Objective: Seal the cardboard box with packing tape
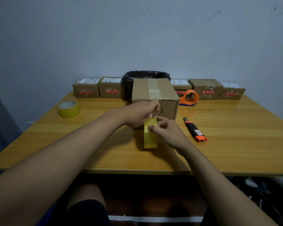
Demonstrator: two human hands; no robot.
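Note:
A brown cardboard box point(153, 92) stands in the middle of the wooden table point(235, 144), its top flaps closed with clear tape along the seam. In front of it a yellow tape roll point(150, 137) stands on edge. My right hand point(167, 132) grips the roll from the right, fingers over its top rim. My left hand point(139, 113) is just above it against the box's front face, thumb and fingers pinched at the top front edge, apparently on the tape's free end; the strip itself is hard to see.
A second yellow tape roll point(69, 108) lies at the left. An orange tape dispenser point(189, 97) stands right of the box, with an orange-black utility knife point(194, 129) nearer me. Several small parcels point(86, 88) and a black-lined bin point(144, 77) line the back wall.

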